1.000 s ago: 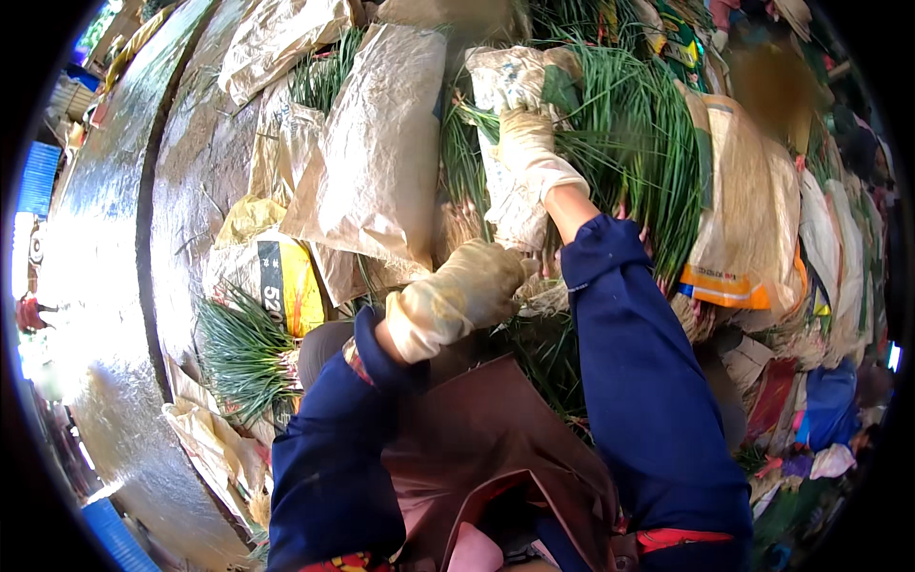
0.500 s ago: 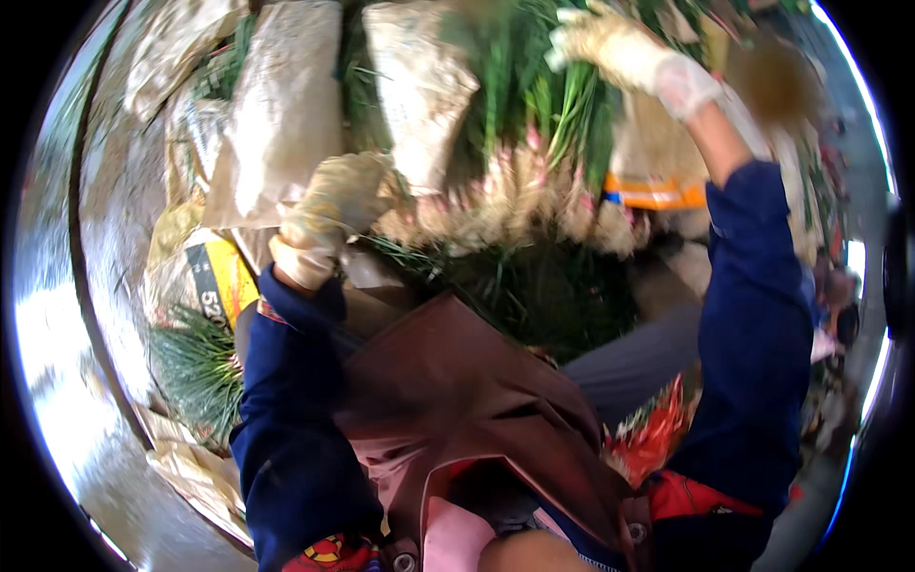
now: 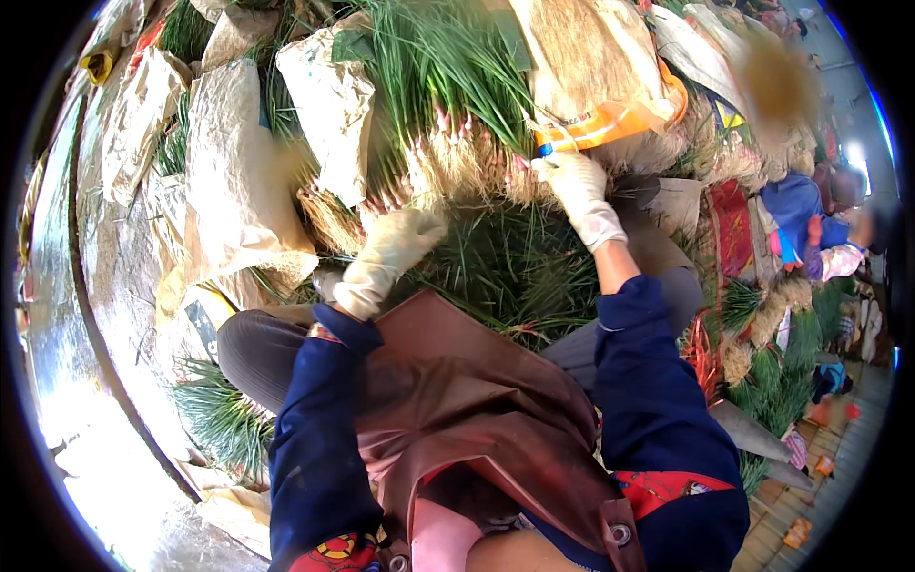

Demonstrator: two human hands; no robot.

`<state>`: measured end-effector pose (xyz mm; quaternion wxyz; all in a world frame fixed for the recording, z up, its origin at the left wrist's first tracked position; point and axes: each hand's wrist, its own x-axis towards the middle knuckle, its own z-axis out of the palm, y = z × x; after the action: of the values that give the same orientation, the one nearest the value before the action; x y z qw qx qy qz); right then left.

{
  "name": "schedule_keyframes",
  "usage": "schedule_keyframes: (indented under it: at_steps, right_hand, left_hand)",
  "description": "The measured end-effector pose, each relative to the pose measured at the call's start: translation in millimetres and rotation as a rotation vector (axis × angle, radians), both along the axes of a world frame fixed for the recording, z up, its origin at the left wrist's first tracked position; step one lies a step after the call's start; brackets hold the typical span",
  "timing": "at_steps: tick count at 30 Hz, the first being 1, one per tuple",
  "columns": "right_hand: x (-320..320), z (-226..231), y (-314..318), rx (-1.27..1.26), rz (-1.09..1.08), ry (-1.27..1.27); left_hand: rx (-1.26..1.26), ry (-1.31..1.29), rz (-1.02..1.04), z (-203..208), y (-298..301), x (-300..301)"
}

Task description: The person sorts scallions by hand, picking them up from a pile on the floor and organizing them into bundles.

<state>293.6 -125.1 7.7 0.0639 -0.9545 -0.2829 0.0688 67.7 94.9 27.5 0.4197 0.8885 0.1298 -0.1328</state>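
Note:
My left hand (image 3: 396,253), in a pale work glove, is closed at the root ends of a row of green onions (image 3: 448,157). Whatever its fingers hold is hidden. My right hand (image 3: 579,191), gloved alike, has its fingers pinched together at the right end of that row, beside the pinkish bulbs and under the orange edge of a woven sack (image 3: 596,57). What lies in that pinch is too small to make out. The onions point their green leaves away from me, with pale, stringy roots toward me. Loose green leaves (image 3: 515,267) lie in a dark heap between my hands and lap.
More pale sacks (image 3: 229,172) cover onions on the left. By my left knee lies another bunch of green onions (image 3: 224,415). Red netting (image 3: 701,348) is beside my right knee. Farther right, another person in blue (image 3: 796,210) sits near more onions (image 3: 786,381).
My right hand has come back from above the leaves to the root end, its fingers drawing together. My left hand stays low by the roots. The whole view has shifted.

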Motion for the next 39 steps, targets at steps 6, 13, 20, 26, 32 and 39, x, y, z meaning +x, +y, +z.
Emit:
schedule_keyframes:
  at_steps: [6,13,20,26,32,39]
  right_hand:
    - [43.4,-2.7,26.3,-0.210,-0.086,-0.451]
    - [-21.0,69.8,31.8,0.204,-0.036,0.268]
    - [18.2,19.2,36.6,-0.188,-0.058,-0.269]
    - [-11.9,32.0,35.7,0.159,0.019,0.013]
    - [-109.2,28.4,7.9,0.574,0.151,0.311]
    - [-101.4,-3.1,38.5,0.990,-0.130,1.459]
  left_hand:
    - [-0.232,0.057,0.014,-11.5,-36.5,11.6]
    - [-0.794,-0.122,0.304,24.8,-52.1,58.3]
    - [-1.152,-0.069,0.524,-17.4,-89.0,50.3]
    - [-0.894,-0.133,0.561,-13.0,-69.2,25.0]
    - [-1.191,-0.046,0.744,-30.1,-90.7,17.8]
    - [-1.391,-0.026,0.689,-0.2,-103.5,-20.7]
